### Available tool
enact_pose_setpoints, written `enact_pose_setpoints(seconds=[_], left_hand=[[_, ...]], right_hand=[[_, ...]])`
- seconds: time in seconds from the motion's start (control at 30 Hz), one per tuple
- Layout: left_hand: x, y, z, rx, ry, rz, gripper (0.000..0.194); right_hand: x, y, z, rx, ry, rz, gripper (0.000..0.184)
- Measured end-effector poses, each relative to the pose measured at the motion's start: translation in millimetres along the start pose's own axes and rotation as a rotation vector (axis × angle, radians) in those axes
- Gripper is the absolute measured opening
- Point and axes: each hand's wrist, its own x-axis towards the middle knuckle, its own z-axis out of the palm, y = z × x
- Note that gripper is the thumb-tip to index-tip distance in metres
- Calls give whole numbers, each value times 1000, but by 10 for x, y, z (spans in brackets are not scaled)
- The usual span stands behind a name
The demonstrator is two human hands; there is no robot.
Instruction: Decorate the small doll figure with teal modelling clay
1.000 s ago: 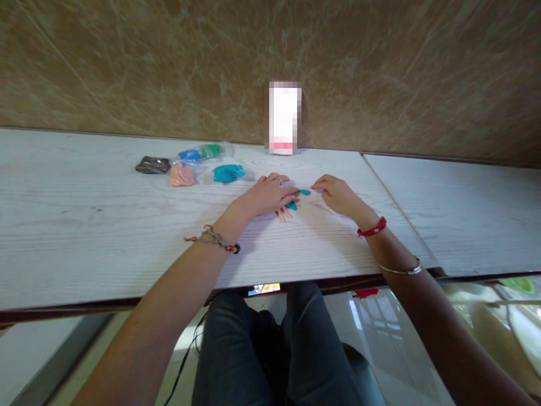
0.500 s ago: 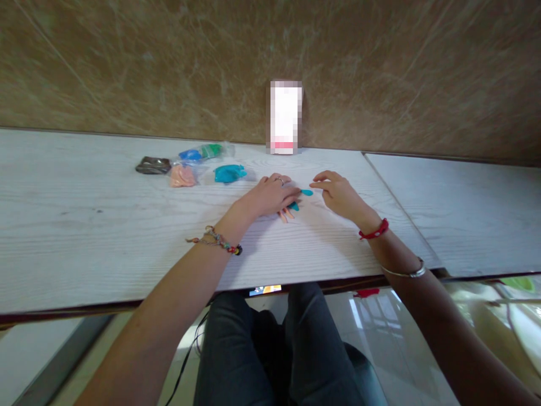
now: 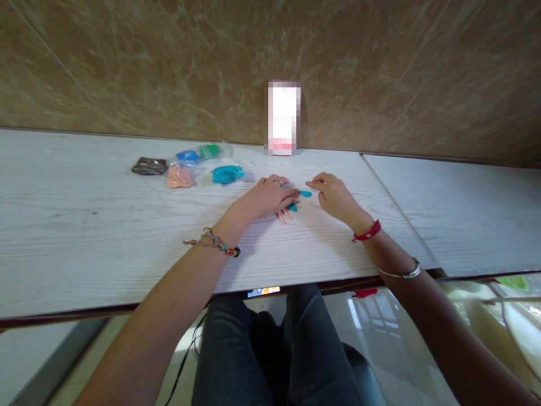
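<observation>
My left hand (image 3: 274,195) lies low over a small clay figure on the table, its bent fingers closed on it and hiding most of it. From under the fingers stick out a teal teardrop-shaped clay piece (image 3: 305,194), a second teal clay tip (image 3: 292,207) and thin peach clay strips (image 3: 284,216). Just right of the teardrop is my right hand (image 3: 332,193), index finger stretched toward it and thumb apart below. Nothing shows between those fingers, and a small gap separates them from the clay.
Left of my hands lie bags of clay: teal (image 3: 227,174), peach (image 3: 180,176), blue (image 3: 187,155), green (image 3: 208,151) and dark brown (image 3: 149,166). A blurred-out phone-shaped object (image 3: 284,118) leans against the brown wall (image 3: 169,67). The white table (image 3: 105,242) has a seam on the right.
My right hand has shifted slightly left, its index finger now reaching above the teal teardrop's right end. The left hand stays on the clay. The whole view has shifted a little.
</observation>
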Motion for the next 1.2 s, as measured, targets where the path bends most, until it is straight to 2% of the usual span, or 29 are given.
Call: enact_pose_setpoints(seconds=[0.2,0.3,0.5,0.77,1.03,1.2], left_hand=[[-3,6,6,9,16,-13,38],[1,4,15,5,16,-3,38],[23,9,17,5,29,38,36],[25,14,22,-4,70,19,38],[39,72,53,16,29,64,38],[38,65,38,9,46,58,40]], right_hand=[[-29,-37,7,-98,-171,-77,41],[-20,-17,16,-65,-172,-59,41],[12,32,-30,-41,-52,-10,42],[-45,-61,-131,-221,-209,-107,36],[-86,-152,-167,-308,-301,-135,35],[-153,-117,-103,-282,-246,-142,36]])
